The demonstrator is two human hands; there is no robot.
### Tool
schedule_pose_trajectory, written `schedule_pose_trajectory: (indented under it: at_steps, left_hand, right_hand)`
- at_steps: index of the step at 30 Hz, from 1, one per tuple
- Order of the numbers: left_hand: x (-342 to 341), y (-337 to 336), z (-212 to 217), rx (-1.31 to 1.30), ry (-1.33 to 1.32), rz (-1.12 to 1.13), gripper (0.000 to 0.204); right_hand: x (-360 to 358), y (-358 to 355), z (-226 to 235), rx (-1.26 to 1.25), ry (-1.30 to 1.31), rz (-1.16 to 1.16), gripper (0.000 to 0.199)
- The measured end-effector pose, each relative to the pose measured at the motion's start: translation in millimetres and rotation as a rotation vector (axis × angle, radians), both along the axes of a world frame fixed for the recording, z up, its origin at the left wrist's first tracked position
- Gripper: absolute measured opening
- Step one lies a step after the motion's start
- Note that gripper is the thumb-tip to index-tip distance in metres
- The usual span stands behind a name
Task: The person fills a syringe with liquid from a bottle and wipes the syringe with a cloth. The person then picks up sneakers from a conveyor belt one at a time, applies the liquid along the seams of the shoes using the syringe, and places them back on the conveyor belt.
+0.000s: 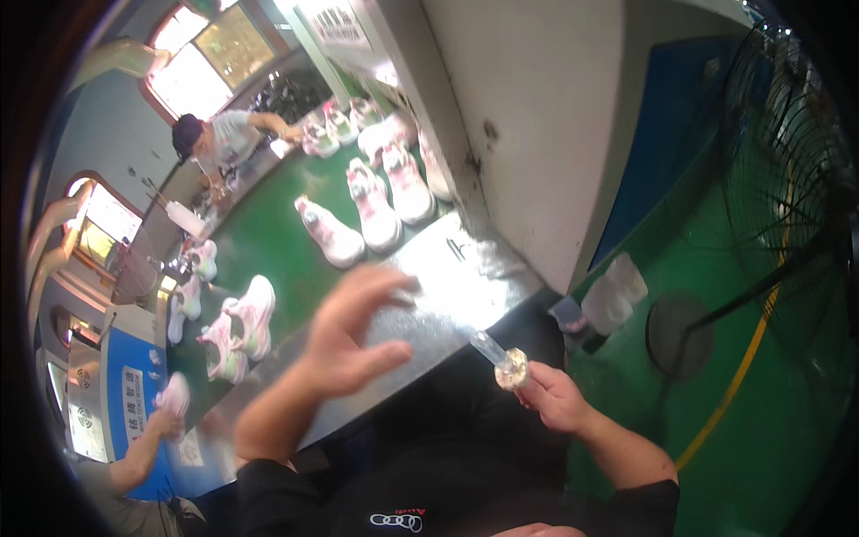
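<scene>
1. My right hand pinches a small clear plastic tube with a yellowish, sticky-looking tip. The grip is pressed together around its lower end, and the tube angles up toward the near edge of the silvery metal-covered bench.

2. My left hand hangs over that same near edge, fingers spread and curled, holding nothing. It is blurred, so I cannot tell whether the fingertips touch the metal.

3. The tube is off the bench altogether, above my dark-clothed lap, just beside the bench's near edge.

4. Farther along, on the green belt that runs toward the far end, lie pink-and-white sports shoes in loose pairs. All of them are well apart from both my hands.

5. What could go wrong, as I judge it:
   - The pinch sits low on the tube. If it slackens, the tube may tip and drop onto my lap or the green floor.
   - The wet-looking tip is close to my own fingers and could smear them.
   - My empty left hand is near the tip and could brush it.

6. Another person's arm works at the belt's near-left corner, clear of me.
</scene>
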State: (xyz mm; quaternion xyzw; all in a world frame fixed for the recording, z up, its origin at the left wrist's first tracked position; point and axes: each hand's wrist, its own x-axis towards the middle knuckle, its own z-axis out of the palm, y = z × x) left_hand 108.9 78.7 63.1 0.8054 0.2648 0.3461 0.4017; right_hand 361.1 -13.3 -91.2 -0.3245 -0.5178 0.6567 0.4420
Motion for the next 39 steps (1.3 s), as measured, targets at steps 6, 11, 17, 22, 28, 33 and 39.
schedule_pose_trajectory:
  at_steps: [6,11,17,22,28,33,39]
  left_hand:
    - [-11,-46,-93,-0.468,-0.135,-0.045,0.054]
    - [-47,-48,-112,-0.685,-0.417,0.109,0.036]
    - [-107,-66,-121,-0.701,-0.414,0.231,0.032]
    - [-123,-80,-134,-0.695,-0.463,0.245,0.029]
    - [-131,-82,-140,-0.720,-0.488,0.243,0.026]
    - [-129,-79,-135,-0.723,-0.521,0.180,0.020]
    - [-105,-73,-109,-0.787,-0.479,-0.008,0.022]
  right_hand:
    - [-63,14,15,-0.133,0.080,0.216,0.030]
    - [-86,34,15,0.077,-0.090,0.134,0.023]
    - [-48,137,23,0.883,-1.016,-0.301,0.014]
    - [-42,190,6,0.776,-1.182,-0.366,0.014]
    - [-43,192,18,0.539,-1.422,-0.274,0.017]
    - [-49,153,63,0.426,-1.105,-0.394,0.014]
    - [-48,119,71,0.266,-0.365,-0.207,0.013]
